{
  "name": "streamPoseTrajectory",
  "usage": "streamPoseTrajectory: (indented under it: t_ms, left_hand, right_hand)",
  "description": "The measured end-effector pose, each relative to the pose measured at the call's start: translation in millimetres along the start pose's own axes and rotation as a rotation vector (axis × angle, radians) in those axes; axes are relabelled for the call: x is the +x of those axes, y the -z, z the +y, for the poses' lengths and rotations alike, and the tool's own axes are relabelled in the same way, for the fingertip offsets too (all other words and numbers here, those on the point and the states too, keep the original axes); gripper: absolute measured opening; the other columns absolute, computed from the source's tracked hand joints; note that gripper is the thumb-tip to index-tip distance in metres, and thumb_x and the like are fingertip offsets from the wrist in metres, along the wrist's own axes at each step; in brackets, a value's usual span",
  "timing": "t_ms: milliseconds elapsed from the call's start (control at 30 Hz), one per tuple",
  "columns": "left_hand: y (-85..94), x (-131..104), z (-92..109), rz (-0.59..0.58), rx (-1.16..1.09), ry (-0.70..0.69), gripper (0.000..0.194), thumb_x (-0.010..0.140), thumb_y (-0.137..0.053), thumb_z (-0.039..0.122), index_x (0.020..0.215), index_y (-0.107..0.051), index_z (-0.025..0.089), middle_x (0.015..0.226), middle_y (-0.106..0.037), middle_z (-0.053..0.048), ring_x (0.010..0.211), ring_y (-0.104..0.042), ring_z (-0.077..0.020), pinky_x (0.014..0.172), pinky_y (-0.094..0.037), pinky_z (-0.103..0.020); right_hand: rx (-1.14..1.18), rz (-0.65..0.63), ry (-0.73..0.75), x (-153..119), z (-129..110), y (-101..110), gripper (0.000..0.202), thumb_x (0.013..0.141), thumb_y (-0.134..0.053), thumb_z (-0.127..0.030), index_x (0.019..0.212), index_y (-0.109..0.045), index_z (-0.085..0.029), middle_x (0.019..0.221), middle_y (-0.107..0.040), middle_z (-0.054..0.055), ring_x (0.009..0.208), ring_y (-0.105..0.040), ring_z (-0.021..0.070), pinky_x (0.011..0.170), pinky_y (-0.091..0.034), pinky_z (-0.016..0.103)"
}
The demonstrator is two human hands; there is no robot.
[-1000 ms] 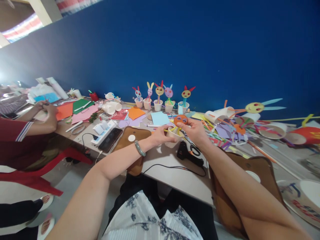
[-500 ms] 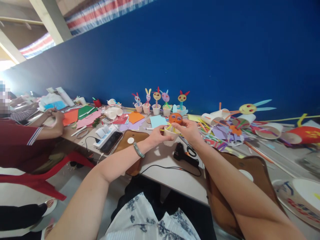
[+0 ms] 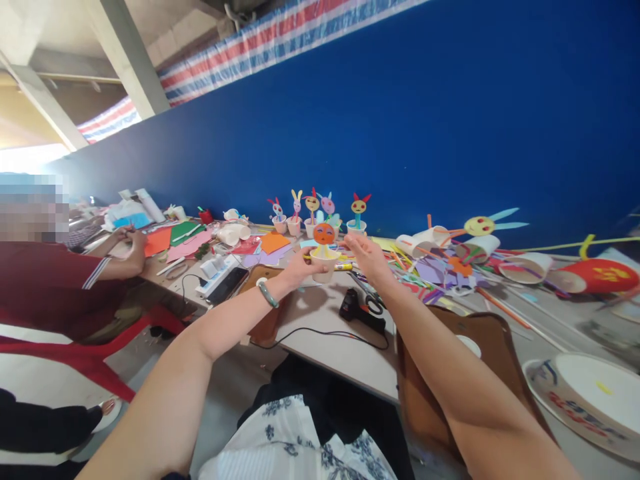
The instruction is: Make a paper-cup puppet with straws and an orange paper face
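Observation:
My left hand (image 3: pixel 300 265) is closed around a small white paper cup (image 3: pixel 324 268). In the cup stands a figure with a round orange face (image 3: pixel 325 233), pale blue ears and yellow strips below it. To the right of the cup is my right hand (image 3: pixel 364 252), its fingers pressed together; whether anything is between them is too small to tell. A black glue gun (image 3: pixel 361 312) lies below the hands, with scissors (image 3: pixel 374 304) beside it. Several finished-looking cup figures with eared faces (image 3: pixel 359 207) stand behind, along the blue wall.
Coloured paper sheets (image 3: pixel 187 245), a power strip (image 3: pixel 219 275) and a phone (image 3: pixel 227 287) are to the left, near a seated person in a dark red shirt (image 3: pixel 50 280). Paper strips, tubes (image 3: pixel 525 265) and a large round container (image 3: pixel 595 393) are at the right.
My right hand has come away from the cup and orange face. My left hand still holds the cup, now more openly in view. The whole view has shifted a little.

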State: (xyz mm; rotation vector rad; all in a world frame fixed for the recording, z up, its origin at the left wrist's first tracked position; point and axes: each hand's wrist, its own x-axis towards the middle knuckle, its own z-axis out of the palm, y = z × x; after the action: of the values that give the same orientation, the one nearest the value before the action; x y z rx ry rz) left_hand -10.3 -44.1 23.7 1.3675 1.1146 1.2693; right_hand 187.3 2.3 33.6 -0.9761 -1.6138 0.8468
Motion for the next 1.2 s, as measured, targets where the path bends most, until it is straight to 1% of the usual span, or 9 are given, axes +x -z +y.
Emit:
streamPoseTrajectory:
  t_ms: [67, 200, 300, 400, 533, 733, 833, 967, 1200]
  left_hand:
    - [15.7, 8.5, -1.4, 0.135, 0.033, -0.022, 0.071, 0.053, -0.092, 0.027, 0.115, -0.061, 0.016, 0.110, -0.073, -0.009, 0.093, -0.069, -0.0189, 0.089, -0.055, -0.035]
    - [50.7, 26.5, -2.7, 0.292, 0.104, -0.017, 0.064, 0.056, -0.089, 0.020, 0.114, -0.061, 0.015, 0.114, -0.073, -0.012, 0.100, -0.068, -0.0209, 0.094, -0.053, -0.036]
    - [72.6, 37.1, -3.6, 0.373, 0.154, 0.009, 0.058, 0.060, -0.084, 0.016, 0.114, -0.062, 0.013, 0.112, -0.073, -0.013, 0.100, -0.068, -0.0217, 0.093, -0.053, -0.037]
    - [88.5, 46.8, -8.0, 0.411, 0.197, 0.039, 0.054, 0.063, -0.081, 0.013, 0.113, -0.063, 0.013, 0.111, -0.073, -0.014, 0.101, -0.068, -0.0236, 0.094, -0.053, -0.040]
    - [104.0, 62.9, -21.1, 0.420, 0.218, 0.059, 0.052, 0.064, -0.080, 0.012, 0.113, -0.062, 0.013, 0.117, -0.072, -0.014, 0.106, -0.067, -0.0242, 0.097, -0.051, -0.040]
    - [117.4, 83.1, -46.9, 0.353, 0.234, 0.072, 0.056, 0.063, -0.081, 0.011, 0.115, -0.061, 0.013, 0.114, -0.073, -0.012, 0.099, -0.068, -0.0198, 0.097, -0.052, -0.037]
    - [120.3, 86.3, -56.7, 0.313, 0.249, 0.083, 0.063, 0.061, -0.083, 0.012, 0.120, -0.060, 0.014, 0.114, -0.073, -0.011, 0.098, -0.070, -0.0207, 0.095, -0.053, -0.037]
    - [124.6, 87.1, -65.0, 0.264, 0.257, 0.098, 0.069, 0.063, -0.082, 0.011, 0.127, -0.057, 0.013, 0.115, -0.072, -0.012, 0.096, -0.070, -0.0211, 0.090, -0.055, -0.036]
    - [137.3, 91.3, -75.5, 0.258, 0.278, 0.099, 0.075, 0.062, -0.083, 0.011, 0.130, -0.053, 0.012, 0.127, -0.068, -0.016, 0.105, -0.068, -0.0225, 0.092, -0.055, -0.035]
  right_hand:
    - [-0.047, 0.024, -0.032, 2.4, 6.2, 4.3, 0.061, 0.086, -0.054, -0.071, 0.095, -0.078, -0.016, 0.096, -0.080, 0.011, 0.093, -0.072, 0.0263, 0.086, -0.056, 0.039]
    - [-0.154, -0.005, -0.080, 5.0, 18.5, 10.7, 0.047, 0.076, -0.069, -0.058, 0.090, -0.079, -0.015, 0.087, -0.080, 0.010, 0.085, -0.071, 0.0262, 0.084, -0.055, 0.041]
    - [-0.222, -0.053, -0.089, 5.5, 25.8, 12.9, 0.037, 0.075, -0.070, -0.051, 0.084, -0.079, -0.016, 0.081, -0.079, 0.008, 0.079, -0.070, 0.0244, 0.079, -0.054, 0.038]
    - [-0.290, -0.090, -0.087, 4.5, 33.4, 14.8, 0.030, 0.075, -0.069, -0.046, 0.081, -0.079, -0.018, 0.079, -0.078, 0.007, 0.074, -0.068, 0.0220, 0.074, -0.053, 0.034]
    - [-0.401, -0.130, -0.100, 2.7, 44.9, 17.7, 0.027, 0.077, -0.067, -0.042, 0.083, -0.079, -0.018, 0.078, -0.078, 0.006, 0.073, -0.068, 0.0217, 0.069, -0.051, 0.032]
    - [-0.537, -0.221, -0.106, 2.3, 55.4, 18.0, 0.026, 0.079, -0.064, -0.041, 0.080, -0.078, -0.019, 0.078, -0.077, 0.006, 0.074, -0.067, 0.0225, 0.071, -0.049, 0.033]
    - [-0.589, -0.252, -0.104, 0.3, 56.9, 15.2, 0.025, 0.081, -0.063, -0.040, 0.083, -0.078, -0.020, 0.080, -0.077, 0.007, 0.075, -0.067, 0.0232, 0.072, -0.048, 0.034]
    - [-0.645, -0.309, -0.112, -3.9, 57.4, 10.3, 0.019, 0.081, -0.065, -0.035, 0.082, -0.077, -0.020, 0.083, -0.078, 0.007, 0.076, -0.067, 0.0235, 0.070, -0.047, 0.034]
    - [-0.711, -0.356, -0.110, -5.7, 58.7, 7.9, 0.017, 0.083, -0.066, -0.034, 0.085, -0.077, -0.020, 0.090, -0.079, 0.010, 0.083, -0.069, 0.0255, 0.073, -0.048, 0.034]
